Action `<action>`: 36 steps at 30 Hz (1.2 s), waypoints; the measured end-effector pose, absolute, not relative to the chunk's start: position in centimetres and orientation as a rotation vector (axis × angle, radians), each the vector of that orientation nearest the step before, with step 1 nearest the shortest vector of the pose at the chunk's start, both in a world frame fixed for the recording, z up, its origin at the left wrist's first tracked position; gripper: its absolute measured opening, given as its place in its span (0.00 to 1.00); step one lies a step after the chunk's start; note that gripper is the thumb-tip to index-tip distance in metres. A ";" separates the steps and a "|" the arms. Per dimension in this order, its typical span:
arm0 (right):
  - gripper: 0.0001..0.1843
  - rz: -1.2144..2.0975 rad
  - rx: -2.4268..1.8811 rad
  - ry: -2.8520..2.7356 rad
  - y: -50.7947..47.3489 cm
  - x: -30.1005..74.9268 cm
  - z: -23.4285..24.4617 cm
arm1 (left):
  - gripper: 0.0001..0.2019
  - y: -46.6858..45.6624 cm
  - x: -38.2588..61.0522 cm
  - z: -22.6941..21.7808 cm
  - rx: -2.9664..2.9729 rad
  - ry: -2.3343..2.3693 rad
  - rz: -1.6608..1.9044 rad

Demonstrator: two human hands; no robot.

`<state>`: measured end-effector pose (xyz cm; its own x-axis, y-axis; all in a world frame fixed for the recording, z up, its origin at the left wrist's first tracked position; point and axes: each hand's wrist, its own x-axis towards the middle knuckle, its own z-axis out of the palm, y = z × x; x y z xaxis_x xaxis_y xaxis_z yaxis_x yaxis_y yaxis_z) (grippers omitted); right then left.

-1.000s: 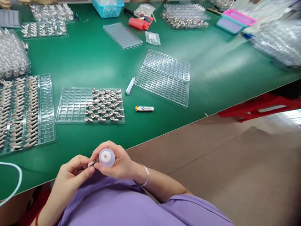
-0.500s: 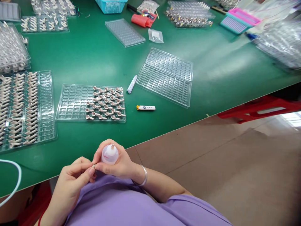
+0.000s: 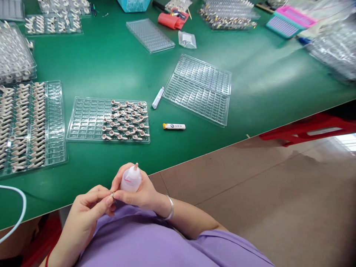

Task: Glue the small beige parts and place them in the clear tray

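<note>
My right hand (image 3: 139, 189) is wrapped round a small translucent squeeze bottle (image 3: 131, 180) with a narrow tip pointing up. Its thumb and forefinger also pinch a tiny pale part (image 3: 112, 194). My left hand (image 3: 93, 204) pinches the same part from the other side, so the fingertips of both hands meet over the lap. The part is mostly hidden by the fingers. Beyond the hands, a clear plastic tray (image 3: 86, 118) lies on the green table, its right half filled with small beige earpiece-like parts (image 3: 126, 120).
A larger tray (image 3: 55, 126) of similar parts lies at left. Near the middle are a white lighter (image 3: 174, 126), a small tube (image 3: 158, 98) and clear trays (image 3: 197, 89). Behind stand a blue basket (image 3: 135, 4) and a red roll (image 3: 169, 21). A white cable (image 3: 22, 202) curves at lower left.
The bottle has tilted slightly, showing more of its tip. Both hands keep their pinch on the small part. The whole view has shifted a little.
</note>
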<state>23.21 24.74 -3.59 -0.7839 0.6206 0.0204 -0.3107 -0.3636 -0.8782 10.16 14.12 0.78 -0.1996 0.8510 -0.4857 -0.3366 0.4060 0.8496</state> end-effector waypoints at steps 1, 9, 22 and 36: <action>0.24 2.173 -0.442 -1.302 24.7 23.2 -3.6 | 0.11 14.2 10.2 0.8 0.468 1.358 1.174; 0.31 2.168 -0.534 -1.558 26.2 24.0 -2.5 | 0.16 14.5 10.3 1.7 0.027 1.289 1.166; 0.26 1.782 -0.498 -1.846 25.7 24.6 -2.8 | 0.05 12.7 8.7 1.6 -0.390 1.329 1.357; 0.25 1.810 -0.524 -1.793 25.5 24.6 -3.1 | 0.14 13.3 9.0 2.1 -0.558 1.339 1.336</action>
<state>24.62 25.51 -3.08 -0.7820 0.6161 0.0941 -0.1001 0.0249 -0.9947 8.96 13.29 2.13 -0.2794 0.3564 -0.8916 -0.8909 0.2501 0.3792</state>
